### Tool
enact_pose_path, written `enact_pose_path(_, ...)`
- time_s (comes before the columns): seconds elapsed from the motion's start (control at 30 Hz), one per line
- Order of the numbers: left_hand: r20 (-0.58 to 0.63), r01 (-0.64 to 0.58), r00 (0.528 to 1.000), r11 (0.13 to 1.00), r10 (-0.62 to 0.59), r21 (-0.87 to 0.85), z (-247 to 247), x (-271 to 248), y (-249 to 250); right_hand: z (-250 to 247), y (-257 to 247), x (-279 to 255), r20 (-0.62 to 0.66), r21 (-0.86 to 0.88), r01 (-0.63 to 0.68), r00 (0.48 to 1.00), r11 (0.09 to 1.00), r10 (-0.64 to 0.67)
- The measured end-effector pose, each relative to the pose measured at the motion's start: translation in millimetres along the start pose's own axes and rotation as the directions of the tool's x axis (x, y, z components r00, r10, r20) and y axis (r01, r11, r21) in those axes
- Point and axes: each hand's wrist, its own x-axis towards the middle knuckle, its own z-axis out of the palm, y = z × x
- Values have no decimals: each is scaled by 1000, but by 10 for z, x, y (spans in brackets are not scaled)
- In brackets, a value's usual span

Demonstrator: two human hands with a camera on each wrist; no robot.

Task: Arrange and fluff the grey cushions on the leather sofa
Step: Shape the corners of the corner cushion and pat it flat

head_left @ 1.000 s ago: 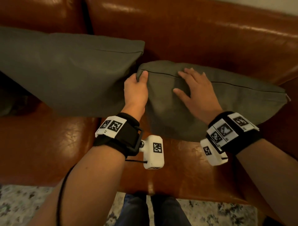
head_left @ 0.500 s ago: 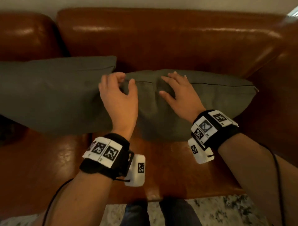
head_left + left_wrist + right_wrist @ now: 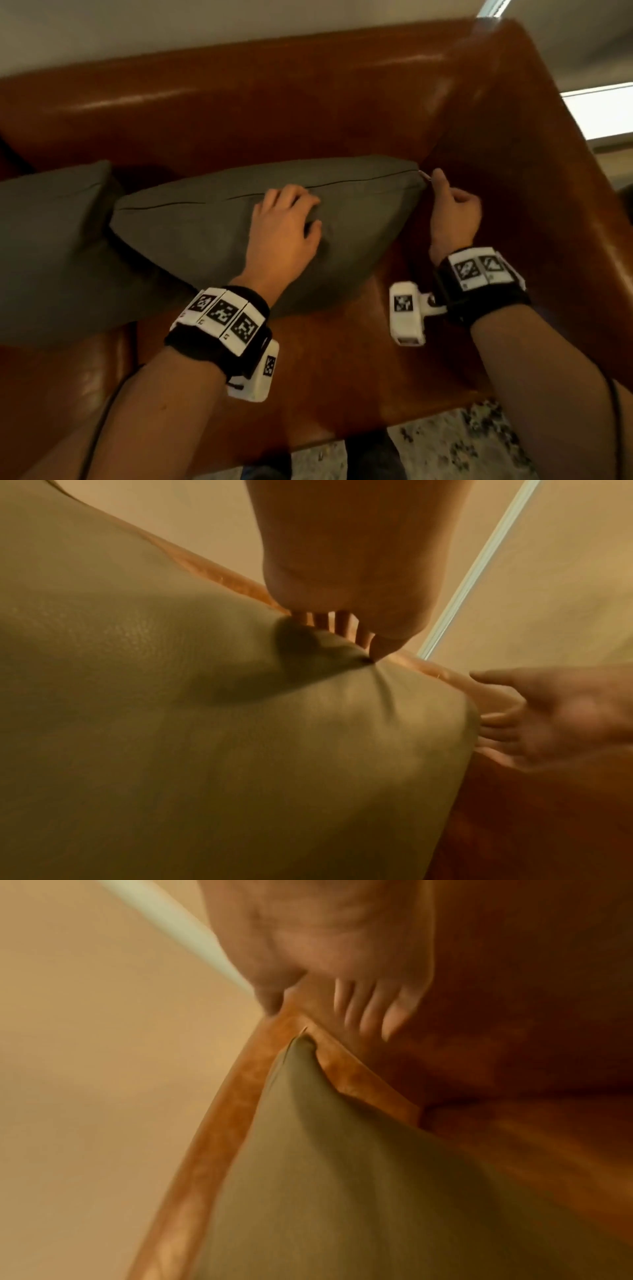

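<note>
Left hand (image 3: 281, 233) is pressing curled fingers into the right grey cushion (image 3: 205, 226) at frame centre, bunching fabric. Right hand (image 3: 452, 219), loosely curled, is hovering at its upper right corner; contact unclear, wrist view blurred. Second cushion (image 3: 51, 240) is cut off left on the leather sofa (image 3: 308, 113).

A pale wall (image 3: 205, 27) fills the top of my view, with a bright window (image 3: 603, 109) at upper right. A speckled rug (image 3: 452, 445) lies along the bottom right edge.
</note>
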Motion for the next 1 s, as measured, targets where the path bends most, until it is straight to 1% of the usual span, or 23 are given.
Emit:
enact_pose_path(0.03,-12,13,1000,1000,-13,9,29,-20,21,0,-22,90,183,80,-151,974,985,134)
enact_pose_path(0.07,-27,25,999,1000,-25,15,49,-39,42,13,-67,137,322,115,-219,931,969,172)
enact_pose_path(0.1,-41,34,999,999,-33,27,64,-47,61,34,-102,180,381,124,-204,914,971,143)
enact_pose_path(0.17,-59,46,997,995,-41,90,78,-36,116,90,-128,253,335,125,-107,940,986,60)
enact_pose_path(0.2,-69,50,997,991,-42,128,79,-17,161,99,-104,271,310,136,-92,950,986,46)
enact_pose_path(0.27,-93,55,995,984,-39,170,86,50,304,58,0,301,301,194,-123,952,973,60)
enact_pose_path(0.33,-93,14,996,987,1,161,112,179,518,-45,166,333,298,251,-154,952,956,76)
enact_pose_path(0.37,-68,-27,997,987,38,158,145,271,636,-114,271,362,292,257,-167,952,952,88)
enact_pose_path(0.4,-17,-60,998,984,64,168,202,376,752,-189,381,393,299,237,-198,947,951,122)
enact_pose_path(0.43,60,-75,996,979,64,191,271,481,857,-261,510,426,321,186,-251,929,950,182)
enact_pose_path(0.47,149,-75,988,972,42,222,350,581,949,-319,648,461,357,107,-313,898,944,258)
enact_pose_path(0.53,294,-72,956,952,-20,297,534,718,1051,-392,936,499,435,-65,-409,809,910,395)
enact_pose_path(0.57,330,-78,943,940,-38,331,619,746,1066,-404,1054,492,466,-126,-438,766,890,443)
enact_pose_path(0.6,339,-87,940,930,-42,358,687,759,1080,-410,1159,484,487,-175,-457,730,872,480)
enact_pose_path(0.7,299,-102,954,908,-26,405,698,767,1119,-388,1385,417,495,-242,-531,652,812,574)
enact_pose_path(0.8,257,-78,966,921,-25,381,462,757,1093,-393,1528,344,504,-201,-620,598,758,623)
enact_pose_path(0.83,227,-60,974,936,-22,346,326,734,1060,-395,1555,315,502,-171,-640,598,749,625)
enact_pose_path(0.87,193,-39,981,954,-20,297,168,697,1022,-396,1569,291,489,-146,-648,610,748,624)
enact_pose_path(0.93,113,-5,993,983,-15,182,-167,585,975,-389,1583,264,446,-103,-640,655,762,610)
enact_pose_path(0.97,64,1,998,993,-9,121,-329,516,968,-376,1588,262,431,-82,-640,668,764,606)
enact_pose_path(1.0,8,2,1000,998,-2,63,-463,451,970,-375,1600,272,426,-66,-646,671,760,607)
